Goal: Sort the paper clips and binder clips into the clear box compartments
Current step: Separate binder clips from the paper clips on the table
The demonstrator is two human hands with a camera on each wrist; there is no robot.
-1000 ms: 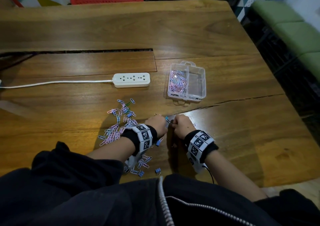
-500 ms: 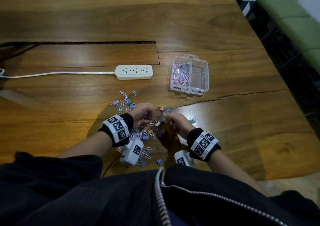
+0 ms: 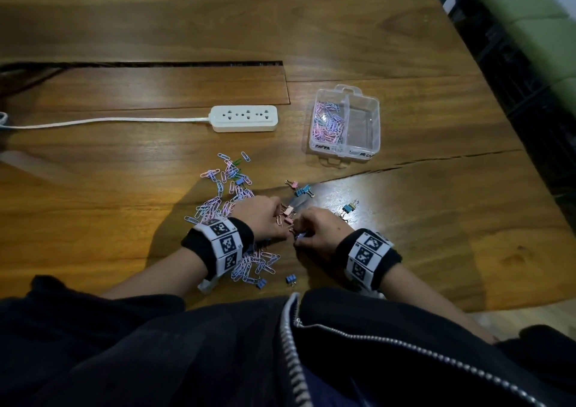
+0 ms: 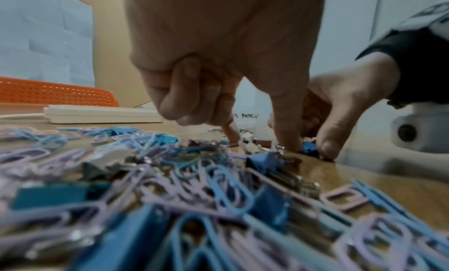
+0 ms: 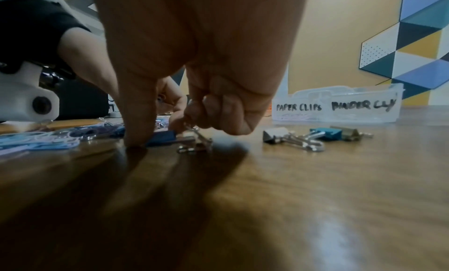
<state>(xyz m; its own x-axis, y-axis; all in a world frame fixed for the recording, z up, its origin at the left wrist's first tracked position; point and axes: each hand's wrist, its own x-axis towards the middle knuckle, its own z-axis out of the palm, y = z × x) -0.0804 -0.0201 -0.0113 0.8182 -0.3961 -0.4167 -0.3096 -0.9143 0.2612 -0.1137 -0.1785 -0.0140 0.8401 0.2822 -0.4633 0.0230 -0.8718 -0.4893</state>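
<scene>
The clear box (image 3: 344, 149) stands at the right of the table; its left compartment holds paper clips and its right one is bare. It is labelled PAPER CLIPS and BINDER CLIPS on the clear box (image 5: 337, 107) front. A pile of pastel paper clips (image 3: 227, 188) lies left of my hands. My right hand (image 3: 297, 235) has its thumb tip on the wood and its curled fingers pinch a silver-handled binder clip (image 5: 195, 140). A blue binder clip (image 5: 161, 136) lies by that thumb. My left hand (image 3: 280, 219) touches down with index and thumb beside a pale binder clip (image 4: 250, 146); any grip is unclear.
A white power strip (image 3: 244, 118) with its cable lies left of the box. Loose binder clips (image 3: 304, 190) lie between hands and box, with another binder clip (image 3: 349, 208) to the right. More paper clips (image 3: 252, 264) lie under my left wrist. The table's front edge (image 3: 514, 305) runs close behind my right arm.
My left hand swung left into the pile, then came back beside the right hand. The right hand stayed near the same spot. Several binder clips now show apart from the pile.
</scene>
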